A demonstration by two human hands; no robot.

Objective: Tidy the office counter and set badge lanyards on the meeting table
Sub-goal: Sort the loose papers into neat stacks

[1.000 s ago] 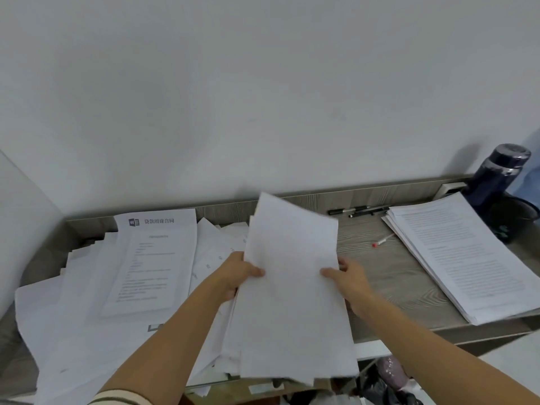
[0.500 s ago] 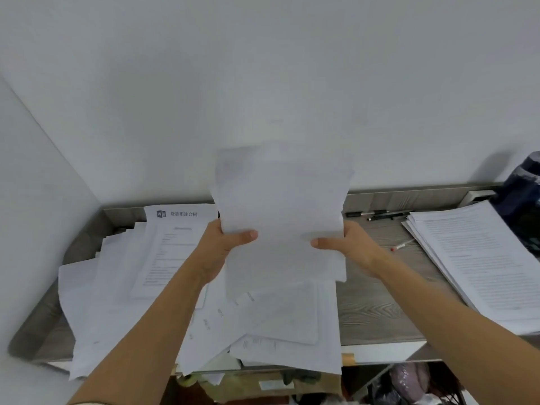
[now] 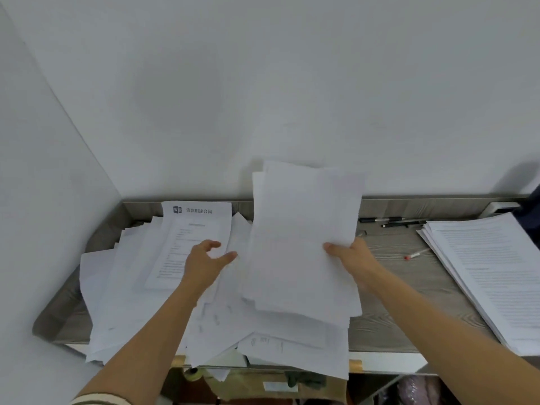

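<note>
A bundle of white sheets (image 3: 301,241) stands tilted above the grey wood-grain counter (image 3: 388,287). My right hand (image 3: 353,255) grips its right edge, thumb on the front. My left hand (image 3: 204,261) is off the bundle, fingers spread and loosely curved, hovering over the loose pile of papers (image 3: 131,287) on the left. A printed sheet with a blue logo (image 3: 195,229) lies on top of that pile, just beyond my left hand. No lanyards are in view.
A neat stack of printed pages (image 3: 491,270) lies at the right. Two black pens (image 3: 391,222) and a small red-tipped pen (image 3: 415,254) rest near the back. A dark bottle (image 3: 530,217) shows at the right edge. Loose sheets overhang the counter's front edge.
My left hand has let go of the bundle and moved left over the pile. The bundle shifted right, now held by my right hand alone.
</note>
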